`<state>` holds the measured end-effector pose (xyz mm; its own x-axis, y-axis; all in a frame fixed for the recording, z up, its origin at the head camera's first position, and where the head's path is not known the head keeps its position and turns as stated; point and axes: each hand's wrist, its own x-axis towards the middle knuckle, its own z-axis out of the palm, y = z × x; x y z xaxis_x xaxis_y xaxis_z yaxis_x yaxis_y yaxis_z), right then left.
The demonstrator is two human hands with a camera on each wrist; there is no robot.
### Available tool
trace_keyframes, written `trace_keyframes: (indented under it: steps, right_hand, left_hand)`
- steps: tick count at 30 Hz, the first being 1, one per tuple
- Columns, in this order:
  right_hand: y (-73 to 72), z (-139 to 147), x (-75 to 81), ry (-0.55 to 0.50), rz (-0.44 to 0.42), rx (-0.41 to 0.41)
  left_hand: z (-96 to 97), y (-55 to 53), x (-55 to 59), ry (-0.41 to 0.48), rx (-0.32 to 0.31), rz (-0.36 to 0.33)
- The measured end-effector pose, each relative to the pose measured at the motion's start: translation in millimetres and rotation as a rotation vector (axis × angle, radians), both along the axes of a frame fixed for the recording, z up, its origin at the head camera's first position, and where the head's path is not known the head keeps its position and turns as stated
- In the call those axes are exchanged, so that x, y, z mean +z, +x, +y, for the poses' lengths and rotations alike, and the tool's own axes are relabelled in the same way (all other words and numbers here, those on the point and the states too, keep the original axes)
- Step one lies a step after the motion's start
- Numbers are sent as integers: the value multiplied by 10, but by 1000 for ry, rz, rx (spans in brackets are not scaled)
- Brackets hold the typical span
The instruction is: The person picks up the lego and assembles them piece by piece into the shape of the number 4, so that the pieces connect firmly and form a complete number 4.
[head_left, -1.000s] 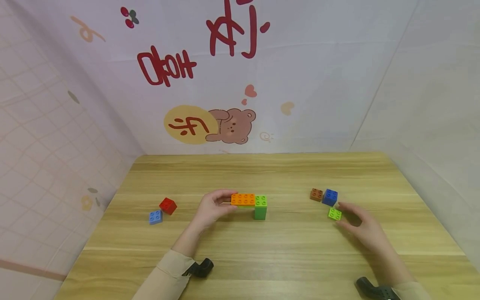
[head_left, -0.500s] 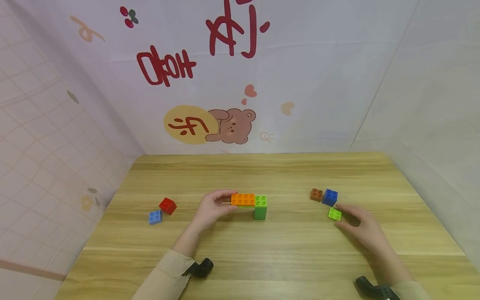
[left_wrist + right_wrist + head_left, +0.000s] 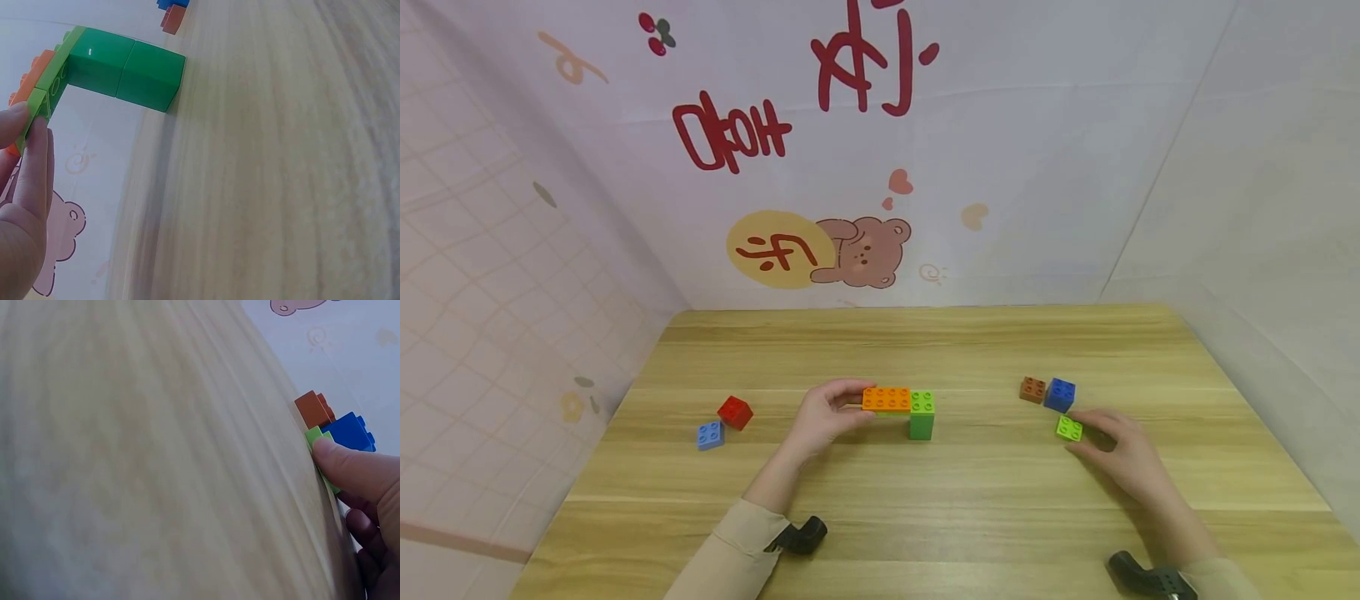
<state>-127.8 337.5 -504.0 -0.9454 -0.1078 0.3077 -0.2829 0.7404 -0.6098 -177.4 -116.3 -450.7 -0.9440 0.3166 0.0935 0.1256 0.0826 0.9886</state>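
Observation:
My left hand (image 3: 822, 421) pinches the left end of a toy-block build. An orange eight-stud brick (image 3: 886, 399) lies on top of it, over light green bricks (image 3: 57, 74). At the right end, stacked dark green bricks (image 3: 152, 75) form a leg standing on the table. My right hand (image 3: 1126, 462) has thumb and fingers curled round a small light green four-stud brick (image 3: 1070, 428), which rests on the table. The thumb partly covers that brick in the right wrist view, and its far side is hidden there.
Just behind the small brick stand a dark blue brick (image 3: 1061, 395) and a brown brick (image 3: 1033, 389). Over on the left side of the wooden table (image 3: 970, 517) are a red brick (image 3: 735, 412) and a light blue brick (image 3: 711, 435). A printed cloth (image 3: 1037, 150) hangs behind.
My right hand has shifted slightly left, its fingertips closing in on the small light green brick. The left hand and the build stay in place.

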Motion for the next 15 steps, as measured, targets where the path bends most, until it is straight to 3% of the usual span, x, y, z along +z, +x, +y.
trace_keyframes:
  steps: [15]
  right_hand:
    - [3, 6, -9, -15, -21, -6]
  left_hand:
    - [-6, 0, -3, 6, -10, 2]
